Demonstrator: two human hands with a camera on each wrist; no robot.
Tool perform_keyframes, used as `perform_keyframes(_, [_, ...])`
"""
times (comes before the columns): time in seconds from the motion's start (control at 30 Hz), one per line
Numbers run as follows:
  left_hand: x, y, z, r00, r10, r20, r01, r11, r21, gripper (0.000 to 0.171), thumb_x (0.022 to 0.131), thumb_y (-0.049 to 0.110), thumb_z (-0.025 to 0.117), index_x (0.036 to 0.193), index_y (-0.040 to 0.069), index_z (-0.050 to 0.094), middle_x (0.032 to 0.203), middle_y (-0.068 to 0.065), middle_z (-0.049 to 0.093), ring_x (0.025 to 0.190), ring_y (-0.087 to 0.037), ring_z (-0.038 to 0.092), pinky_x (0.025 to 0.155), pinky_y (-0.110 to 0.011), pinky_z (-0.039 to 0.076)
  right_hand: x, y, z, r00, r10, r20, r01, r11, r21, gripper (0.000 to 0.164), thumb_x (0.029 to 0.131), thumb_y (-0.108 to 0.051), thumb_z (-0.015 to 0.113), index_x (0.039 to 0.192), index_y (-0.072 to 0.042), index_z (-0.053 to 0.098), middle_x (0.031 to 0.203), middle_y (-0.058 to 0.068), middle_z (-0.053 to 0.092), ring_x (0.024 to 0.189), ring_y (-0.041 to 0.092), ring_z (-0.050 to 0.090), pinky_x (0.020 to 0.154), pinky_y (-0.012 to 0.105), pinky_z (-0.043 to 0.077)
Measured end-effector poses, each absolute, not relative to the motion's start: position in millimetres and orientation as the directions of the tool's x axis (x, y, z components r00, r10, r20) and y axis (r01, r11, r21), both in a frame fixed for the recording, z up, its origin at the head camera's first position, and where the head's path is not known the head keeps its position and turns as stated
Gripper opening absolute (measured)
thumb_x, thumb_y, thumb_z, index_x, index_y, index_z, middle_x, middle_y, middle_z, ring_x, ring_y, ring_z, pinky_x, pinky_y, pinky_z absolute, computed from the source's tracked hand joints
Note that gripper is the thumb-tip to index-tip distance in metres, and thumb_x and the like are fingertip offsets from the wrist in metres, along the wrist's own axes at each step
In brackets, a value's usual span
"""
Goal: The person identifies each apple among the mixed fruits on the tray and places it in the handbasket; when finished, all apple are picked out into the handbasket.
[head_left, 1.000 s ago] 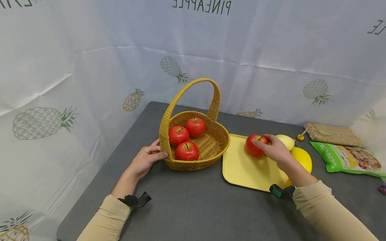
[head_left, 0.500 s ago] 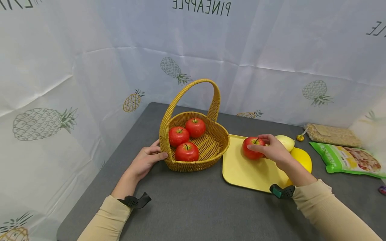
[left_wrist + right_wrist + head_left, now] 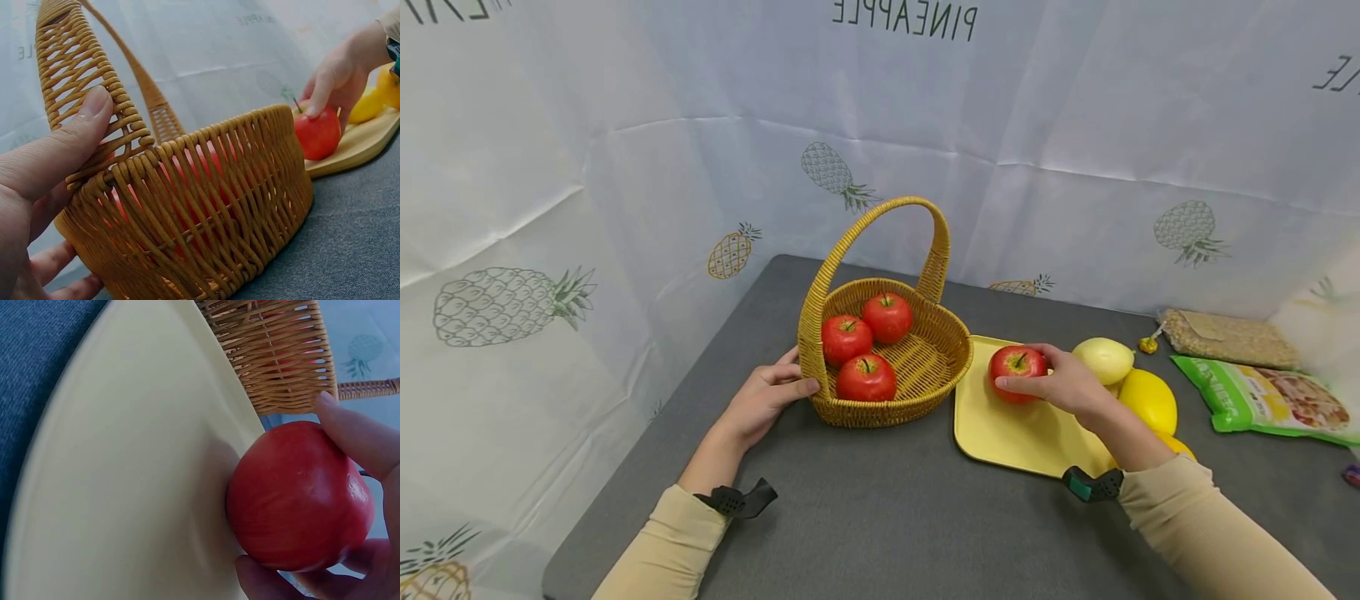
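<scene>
A heart-shaped wicker basket with a tall arched handle stands on the table, holding a red apple at the front and two more behind it. My left hand grips the basket's left end; in the left wrist view its thumb lies on the woven foot of the handle. To the right, my right hand holds another red apple between thumb and fingers, over the yellow tray. In the right wrist view this apple is close to the tray surface; whether it touches is unclear.
Yellow lemon-like fruits lie on the tray's right side: a pale one, a brighter one and another partly behind the right wrist. Further right are a green food packet and a grain bag. A pineapple-print curtain hangs behind.
My right hand has shifted left with the apple, across the tray towards the basket, uncovering more of the yellow fruits. My left hand and the basket have stayed in place.
</scene>
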State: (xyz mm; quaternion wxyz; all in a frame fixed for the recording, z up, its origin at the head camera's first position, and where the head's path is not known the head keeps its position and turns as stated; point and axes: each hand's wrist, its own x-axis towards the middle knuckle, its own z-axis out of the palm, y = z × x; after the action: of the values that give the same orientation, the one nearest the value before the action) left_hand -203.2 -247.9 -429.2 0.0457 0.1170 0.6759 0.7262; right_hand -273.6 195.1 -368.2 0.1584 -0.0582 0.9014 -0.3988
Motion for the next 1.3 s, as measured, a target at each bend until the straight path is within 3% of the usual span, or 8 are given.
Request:
perform_keyframes(0.27, [-205.2, -248.2, -430.9, -0.969, 0.222, 0.110, 0.095, -0.074, 0.993, 0.013, 0.095, 0.013, 0.076, 0.107, 0.011, 0.080, 0.167, -0.014, 0.023, 0.156, -0.029, 0.009, 0.104, -0.023, 0.040, -271.6, 190.3, -371.3, -0.935, -0.281, -0.217, -0.028, 0.669, -0.743, 0.091, 0.084, -0.041, 0.085, 0.152, -0.001, 0.038, 0.137, 0.023, 0.054, 0.118, 0.036, 0.054, 0.093, 0.045, 0.049])
perform_keyframes(0.47, [-204.5, -247.4, -431.7, -0.969, 0.224, 0.101, 0.088, -0.068, 0.994, 0.014, 0.095, 0.014, 0.076, 0.107, 0.012, 0.081, 0.167, -0.012, 0.024, 0.156, -0.028, 0.009, 0.104, -0.023, 0.041, -270.9, 186.3, -370.3, -0.961, -0.231, -0.150, -0.030, 0.630, -0.776, 0.086, 0.089, -0.039, 0.082, 0.151, 0.000, 0.037, 0.136, 0.023, 0.053, 0.116, 0.035, 0.055, 0.090, 0.039, 0.050])
perform_keyframes(0.77, [-205.5, -248.8, -432.8, -0.969, 0.223, 0.105, 0.094, -0.060, 0.994, 0.010, 0.095, 0.014, 0.075, 0.103, 0.018, 0.082, 0.167, -0.012, 0.024, 0.156, -0.028, 0.008, 0.105, -0.025, 0.040, -273.3, 179.2, -349.6, -0.969, -0.212, -0.129, -0.011, 0.557, -0.830, 0.086, 0.092, -0.040, 0.078, 0.154, -0.001, 0.033, 0.141, 0.022, 0.048, 0.121, 0.036, 0.049, 0.100, 0.053, 0.046])
perform_keyframes(0.97, [-207.3, -249.3, -433.1, -0.969, 0.222, 0.109, 0.100, -0.052, 0.994, 0.012, 0.096, 0.014, 0.075, 0.106, 0.013, 0.081, 0.167, -0.014, 0.023, 0.156, -0.031, 0.008, 0.114, -0.044, 0.033, -268.9, 166.6, -340.9, -0.966, -0.224, -0.126, -0.017, 0.546, -0.838, 0.082, 0.092, -0.038, 0.076, 0.154, -0.002, 0.036, 0.140, 0.021, 0.049, 0.121, 0.035, 0.048, 0.098, 0.051, 0.046])
perform_keyframes(1.17, [-206.7, -250.1, -433.5, -0.970, 0.221, 0.104, 0.096, -0.047, 0.994, 0.011, 0.096, 0.013, 0.074, 0.104, 0.015, 0.081, 0.167, -0.012, 0.023, 0.156, -0.030, 0.008, 0.111, -0.035, 0.036, -266.9, 155.7, -334.3, -0.964, -0.245, -0.099, -0.054, 0.550, -0.834, 0.076, 0.092, -0.036, 0.075, 0.152, -0.004, 0.041, 0.138, 0.020, 0.051, 0.119, 0.034, 0.049, 0.093, 0.047, 0.050])
perform_keyframes(1.3, [-206.4, -249.9, -432.7, -0.971, 0.216, 0.104, 0.096, -0.045, 0.994, 0.013, 0.096, 0.013, 0.074, 0.107, 0.008, 0.080, 0.167, -0.012, 0.024, 0.156, -0.029, 0.008, 0.113, -0.039, 0.034, -267.5, 149.8, -329.3, -0.961, -0.266, -0.075, -0.088, 0.550, -0.830, 0.075, 0.091, -0.035, 0.074, 0.152, -0.004, 0.041, 0.138, 0.019, 0.052, 0.119, 0.033, 0.050, 0.089, 0.041, 0.050])
